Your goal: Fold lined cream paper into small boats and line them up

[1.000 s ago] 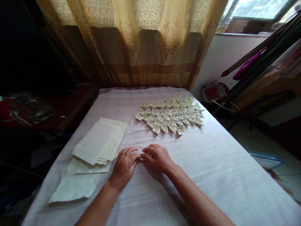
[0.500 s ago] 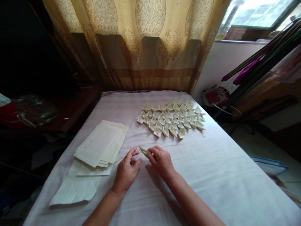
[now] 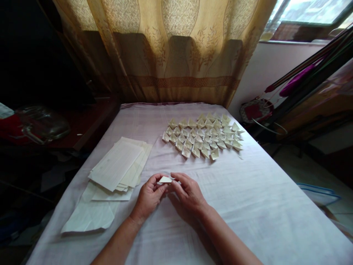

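A small folded piece of cream paper [image 3: 165,179] is held between my two hands, above the cloth near the middle of the table. My left hand [image 3: 150,195] pinches it from the left with thumb and fingers. On the other side, my right hand [image 3: 189,189] closes its thumb and fingertips on the right end of the paper. Beyond my hands stand several rows of small folded paper boats [image 3: 198,138], packed close together. To the left of my left hand lies a pile of flat paper sheets [image 3: 117,165], overlapping at angles.
A pale cloth [image 3: 248,217] covers the table. Behind its far edge hangs a patterned yellow curtain [image 3: 154,55]. On the left is a dark red cabinet [image 3: 82,127] with a clear plastic bag [image 3: 44,123]. Poles [image 3: 303,66] lean at the right.
My left hand has moved in and now grips the folded paper, which has turned from slanted to nearly level. My right hand's fingers have shifted along it. The view has tilted slightly.
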`<action>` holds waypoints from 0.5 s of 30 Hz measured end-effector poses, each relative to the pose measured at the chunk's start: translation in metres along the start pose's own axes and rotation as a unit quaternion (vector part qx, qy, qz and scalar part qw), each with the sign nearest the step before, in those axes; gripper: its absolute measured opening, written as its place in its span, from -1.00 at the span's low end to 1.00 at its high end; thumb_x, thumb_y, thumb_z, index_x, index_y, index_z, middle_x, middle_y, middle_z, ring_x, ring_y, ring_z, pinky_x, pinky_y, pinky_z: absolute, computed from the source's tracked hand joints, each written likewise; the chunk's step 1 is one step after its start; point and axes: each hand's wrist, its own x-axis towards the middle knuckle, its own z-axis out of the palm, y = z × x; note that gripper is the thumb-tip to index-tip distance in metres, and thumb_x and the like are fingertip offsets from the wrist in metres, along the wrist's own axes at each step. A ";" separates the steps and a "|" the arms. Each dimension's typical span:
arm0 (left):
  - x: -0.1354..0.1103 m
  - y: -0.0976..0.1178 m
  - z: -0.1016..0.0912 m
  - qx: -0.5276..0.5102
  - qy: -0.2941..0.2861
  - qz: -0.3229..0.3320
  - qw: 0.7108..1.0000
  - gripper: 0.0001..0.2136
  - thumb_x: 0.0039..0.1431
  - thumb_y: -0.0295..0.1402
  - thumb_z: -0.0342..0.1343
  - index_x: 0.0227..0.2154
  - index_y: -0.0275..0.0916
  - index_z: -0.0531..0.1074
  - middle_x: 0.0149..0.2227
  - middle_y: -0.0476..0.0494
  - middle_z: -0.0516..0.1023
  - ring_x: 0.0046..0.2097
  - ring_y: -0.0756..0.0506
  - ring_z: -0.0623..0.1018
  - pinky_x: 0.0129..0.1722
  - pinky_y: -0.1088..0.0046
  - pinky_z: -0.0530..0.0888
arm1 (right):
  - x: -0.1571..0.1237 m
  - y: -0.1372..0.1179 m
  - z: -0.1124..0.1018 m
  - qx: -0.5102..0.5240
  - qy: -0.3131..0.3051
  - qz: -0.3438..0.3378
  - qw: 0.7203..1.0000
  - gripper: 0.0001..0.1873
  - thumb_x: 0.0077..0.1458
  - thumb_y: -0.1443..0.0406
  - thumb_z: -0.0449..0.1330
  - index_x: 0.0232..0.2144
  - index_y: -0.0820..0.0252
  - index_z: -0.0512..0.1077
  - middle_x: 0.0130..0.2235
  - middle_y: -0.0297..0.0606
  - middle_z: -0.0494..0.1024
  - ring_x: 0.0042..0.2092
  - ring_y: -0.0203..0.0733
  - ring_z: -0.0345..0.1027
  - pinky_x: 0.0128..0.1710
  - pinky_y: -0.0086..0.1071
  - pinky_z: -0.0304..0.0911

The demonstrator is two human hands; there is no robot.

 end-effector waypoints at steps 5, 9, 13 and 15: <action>0.000 -0.002 -0.002 -0.004 -0.010 -0.008 1.000 -0.57 -0.15 -0.14 0.36 -0.23 -0.25 0.44 -0.49 0.06 0.49 -0.56 0.08 0.38 -0.61 0.63 0.28 | 0.000 -0.006 -0.005 0.057 -0.034 0.020 0.998 -0.73 0.19 0.27 0.17 -0.08 0.07 0.55 -0.17 -0.25 0.60 -0.16 -0.21 0.48 -0.14 -0.39 0.35; 0.000 -0.006 -0.005 -0.003 -0.006 0.001 1.000 -0.57 -0.14 -0.15 0.38 -0.22 -0.25 0.46 -0.43 0.01 0.54 -0.47 0.03 0.46 -0.53 0.60 0.35 | 0.001 -0.005 -0.007 0.075 -0.045 0.018 0.996 -0.77 0.16 0.23 0.22 -0.14 0.11 0.57 -0.23 -0.24 0.60 -0.22 -0.21 0.45 -0.19 -0.40 0.32; 0.000 -0.010 -0.006 -0.009 -0.006 0.006 1.000 -0.59 -0.15 -0.15 0.40 -0.25 -0.25 0.48 -0.38 -0.05 0.56 -0.39 -0.02 0.51 -0.47 0.57 0.38 | 0.001 -0.001 -0.006 0.088 -0.037 0.019 0.995 -0.79 0.18 0.22 0.20 -0.19 0.12 0.58 -0.27 -0.24 0.59 -0.25 -0.22 0.43 -0.25 -0.41 0.29; 0.000 -0.010 -0.006 -0.016 -0.006 0.000 1.000 -0.59 -0.16 -0.16 0.41 -0.26 -0.25 0.49 -0.40 -0.04 0.56 -0.39 -0.02 0.50 -0.48 0.58 0.37 | 0.001 0.001 -0.004 0.091 -0.027 0.017 0.995 -0.80 0.15 0.22 0.23 -0.20 0.11 0.58 -0.28 -0.25 0.58 -0.27 -0.23 0.42 -0.27 -0.41 0.28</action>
